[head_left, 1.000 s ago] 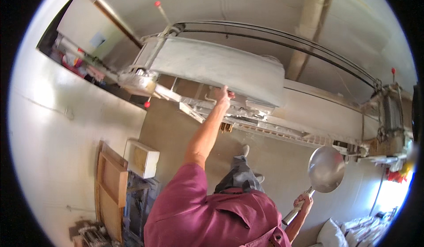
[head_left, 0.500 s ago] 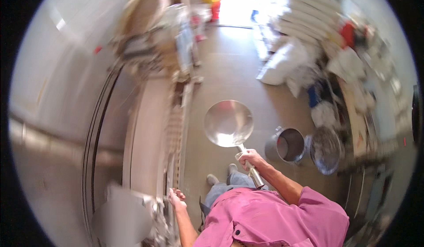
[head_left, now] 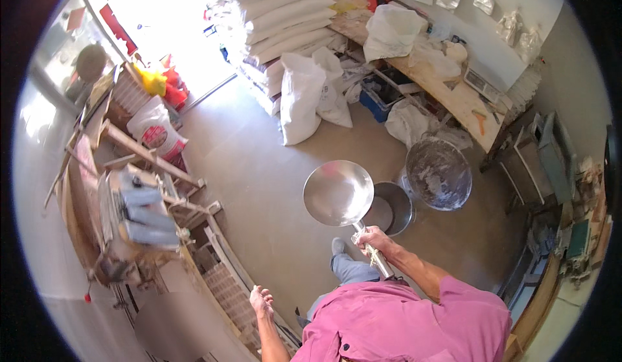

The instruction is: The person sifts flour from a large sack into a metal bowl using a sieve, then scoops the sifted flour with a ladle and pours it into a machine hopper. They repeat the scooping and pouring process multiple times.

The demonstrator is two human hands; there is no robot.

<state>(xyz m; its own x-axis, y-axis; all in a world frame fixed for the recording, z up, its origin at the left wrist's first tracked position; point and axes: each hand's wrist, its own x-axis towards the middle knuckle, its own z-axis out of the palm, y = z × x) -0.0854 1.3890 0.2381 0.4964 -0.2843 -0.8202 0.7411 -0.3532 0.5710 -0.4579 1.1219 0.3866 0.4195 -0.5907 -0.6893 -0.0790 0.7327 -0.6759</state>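
Pan [head_left: 338,193] at eleven o'clock from our right hand [head_left: 374,239]

Our left hand [head_left: 262,302] hangs bare, fingers loosely apart. Our right, nearer the pan, is clamped round its handle [head_left: 383,267], the long axis running five to eleven. Farther off (partly behind the pan) a bucket [head_left: 397,202] stands at one.

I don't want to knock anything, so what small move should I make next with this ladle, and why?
I'd probably ease the right grip slightly rightward, bringing the ladle over the bucket. The ladle's bowl looks empty, in this view it overlaps the bucket's left side, and the left grip holds nothing.
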